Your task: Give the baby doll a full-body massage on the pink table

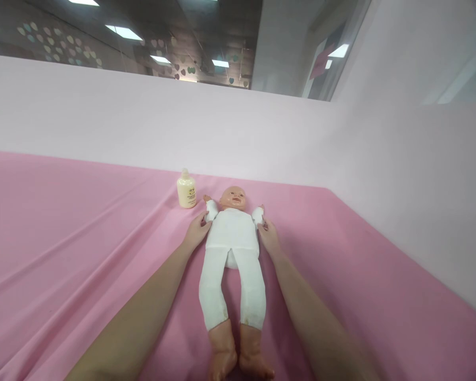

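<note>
A baby doll (233, 233) with a white cloth body lies on its back on a pink sheet (115, 227), head away from me and bare feet towards me. Its two arms are raised beside its head. My left hand (197, 231) is closed around the doll's arm on the left, thumb and fingers on the white sleeve. On the other side, my right hand (268, 235) grips the doll's other arm, its fingers curled at the sleeve. A cream-coloured pump bottle (186, 191) stands upright just left of the doll's head, near my left hand.
A white wall (143, 124) runs behind the pink surface, and another wall (412, 174) rises on the right. Above the back wall is a glass window (206, 42) showing ceiling lights and heart-shaped decorations. Folds crease the sheet at left.
</note>
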`<state>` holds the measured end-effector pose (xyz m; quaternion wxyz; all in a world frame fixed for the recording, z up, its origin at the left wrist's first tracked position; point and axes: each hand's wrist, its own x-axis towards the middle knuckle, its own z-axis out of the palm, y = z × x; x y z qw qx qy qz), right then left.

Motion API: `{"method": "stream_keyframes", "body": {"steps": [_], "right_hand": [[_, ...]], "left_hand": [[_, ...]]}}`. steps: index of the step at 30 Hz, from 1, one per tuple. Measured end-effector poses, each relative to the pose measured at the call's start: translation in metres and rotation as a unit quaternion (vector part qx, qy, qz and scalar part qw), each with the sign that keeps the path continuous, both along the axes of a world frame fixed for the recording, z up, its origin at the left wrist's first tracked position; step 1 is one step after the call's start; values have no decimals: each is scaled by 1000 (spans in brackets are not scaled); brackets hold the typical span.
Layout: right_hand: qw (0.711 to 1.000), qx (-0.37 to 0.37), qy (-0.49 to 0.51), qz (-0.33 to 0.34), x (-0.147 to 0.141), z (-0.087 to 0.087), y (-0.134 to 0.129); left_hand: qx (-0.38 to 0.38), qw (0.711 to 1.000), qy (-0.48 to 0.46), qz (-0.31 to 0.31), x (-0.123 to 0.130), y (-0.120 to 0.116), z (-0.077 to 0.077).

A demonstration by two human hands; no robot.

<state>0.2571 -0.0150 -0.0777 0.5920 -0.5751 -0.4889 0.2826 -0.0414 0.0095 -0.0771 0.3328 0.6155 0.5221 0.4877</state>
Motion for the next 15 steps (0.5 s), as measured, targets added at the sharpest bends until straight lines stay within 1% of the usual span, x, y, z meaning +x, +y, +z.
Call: {"method": "stream_keyframes", "body": {"steps": [4, 9, 15], "right_hand": [[999, -15, -37, -12, 0, 2, -2], [993, -51, -107, 12, 1, 6, -4], [993, -62, -103, 18, 0, 9, -7]], "left_hand": [[-10, 1000, 20, 8, -1, 3, -4], [-24, 998, 51, 9, -2, 4, -2], [-22, 999, 38, 3, -2, 1, -1]]}}
